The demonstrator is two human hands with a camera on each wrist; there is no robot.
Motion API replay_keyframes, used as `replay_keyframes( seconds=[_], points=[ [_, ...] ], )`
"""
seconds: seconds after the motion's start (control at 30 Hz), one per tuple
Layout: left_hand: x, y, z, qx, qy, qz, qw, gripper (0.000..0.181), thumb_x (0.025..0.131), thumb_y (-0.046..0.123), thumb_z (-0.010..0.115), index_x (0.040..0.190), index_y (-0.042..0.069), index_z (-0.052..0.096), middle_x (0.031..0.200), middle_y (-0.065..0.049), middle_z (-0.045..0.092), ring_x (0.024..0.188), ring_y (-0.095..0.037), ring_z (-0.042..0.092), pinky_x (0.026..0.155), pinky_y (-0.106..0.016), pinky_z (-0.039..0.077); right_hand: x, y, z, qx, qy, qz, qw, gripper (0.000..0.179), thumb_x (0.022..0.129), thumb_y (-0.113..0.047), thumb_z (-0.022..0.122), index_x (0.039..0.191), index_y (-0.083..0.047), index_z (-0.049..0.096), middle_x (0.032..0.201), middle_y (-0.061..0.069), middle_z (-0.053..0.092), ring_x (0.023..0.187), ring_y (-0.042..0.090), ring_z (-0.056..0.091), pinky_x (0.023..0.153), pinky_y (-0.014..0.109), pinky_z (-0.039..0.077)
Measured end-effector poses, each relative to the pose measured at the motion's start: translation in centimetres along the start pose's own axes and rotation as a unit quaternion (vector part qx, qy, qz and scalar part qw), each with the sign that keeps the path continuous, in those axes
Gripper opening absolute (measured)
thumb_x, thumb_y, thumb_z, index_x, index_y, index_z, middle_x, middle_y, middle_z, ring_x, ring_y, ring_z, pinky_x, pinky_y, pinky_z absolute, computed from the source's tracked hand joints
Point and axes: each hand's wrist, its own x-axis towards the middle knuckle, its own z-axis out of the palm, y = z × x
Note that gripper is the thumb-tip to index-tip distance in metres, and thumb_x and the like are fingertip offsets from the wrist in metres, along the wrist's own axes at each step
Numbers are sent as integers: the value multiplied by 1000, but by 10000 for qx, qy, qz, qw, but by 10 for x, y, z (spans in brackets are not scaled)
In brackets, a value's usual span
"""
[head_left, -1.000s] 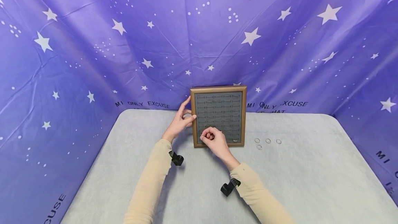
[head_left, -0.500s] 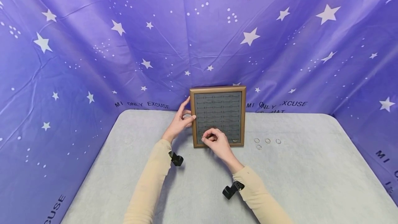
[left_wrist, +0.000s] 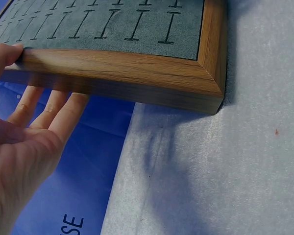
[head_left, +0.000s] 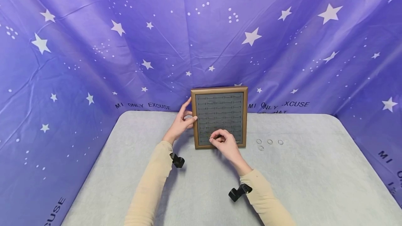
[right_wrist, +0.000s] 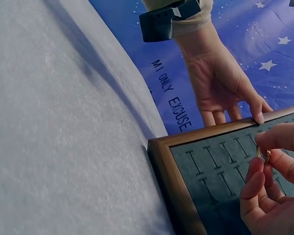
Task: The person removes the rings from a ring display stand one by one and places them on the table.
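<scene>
A wood-framed ring display board (head_left: 220,90) with a dark grey slotted pad stands upright near the table's back edge. My left hand (head_left: 178,125) holds its left side, thumb on the front of the frame and other fingers against the side and behind. Between thumb and fingers of my right hand (head_left: 226,144) is a gold-coloured ring (right_wrist: 258,152), clear in the right wrist view, in front of the lower slots. In the head view this hand hides part of the lower rows. Another ring (head_left: 237,142) sits in the pad's lower right corner, partly hidden.
Several loose rings (head_left: 269,142) lie on the grey table (head_left: 301,170) to the right of the board. A purple star-printed cloth (head_left: 150,44) hangs close behind the board and along both sides of the table.
My right hand has moved a little to the right across the lower part of the board, fingers still pinched. My left hand keeps its hold on the frame.
</scene>
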Motion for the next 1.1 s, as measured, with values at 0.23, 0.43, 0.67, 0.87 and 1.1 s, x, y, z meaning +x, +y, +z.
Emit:
replay_keyframes(
  seconds=[0.23, 0.43, 0.67, 0.87, 1.1],
  points=[
    [-1, -1, 0, 25, 20, 71, 10000, 81, 92, -2, 61, 154, 35, 23, 104, -11, 47, 67, -9, 58, 65, -30, 54, -1, 5, -11, 68, 24, 114, 9999, 5, 84, 6, 67, 88, 7, 64, 99, 24, 55, 69, 17, 54, 59, 20, 40],
    [-2, 0, 0, 49, 40, 18, 10000, 81, 93, -2, 61, 154, 35, 23, 105, -11, 48, 69, -10, 59, 68, -32, 55, 3, 31, -17, 59, 220, -34, 9997, 6, 82, 6, 69, 85, 5, 63, 91, 16, 60, 65, 11, 53, 57, 20, 40],
    [-1, -1, 0, 135, 22, 13, 9999, 80, 93, 0, 61, 154, 35, 22, 105, -12, 48, 69, -10, 58, 70, -33, 54, 1, 59, -27, -48, 424, -377, 9984, 8, 79, 5, 71, 83, 4, 65, 80, 5, 60, 68, 10, 53, 60, 18, 44],
    [-2, -1, 0, 137, -3, 32, 9999, 81, 93, -1, 61, 154, 36, 22, 105, -12, 51, 72, -11, 61, 71, -35, 55, -4, 65, -39, -215, 556, -37, 9982, 8, 79, 5, 72, 83, 2, 66, 84, 9, 60, 70, 11, 54, 64, 18, 45],
    [-1, -1, 0, 147, -33, 111, 9998, 81, 93, -1, 61, 154, 36, 22, 104, -12, 51, 72, -11, 61, 70, -35, 55, -13, 62, -54, -186, 596, 56, 9980, 8, 81, 7, 71, 86, 7, 65, 85, 15, 64, 73, 12, 57, 69, 19, 48]
  ],
)
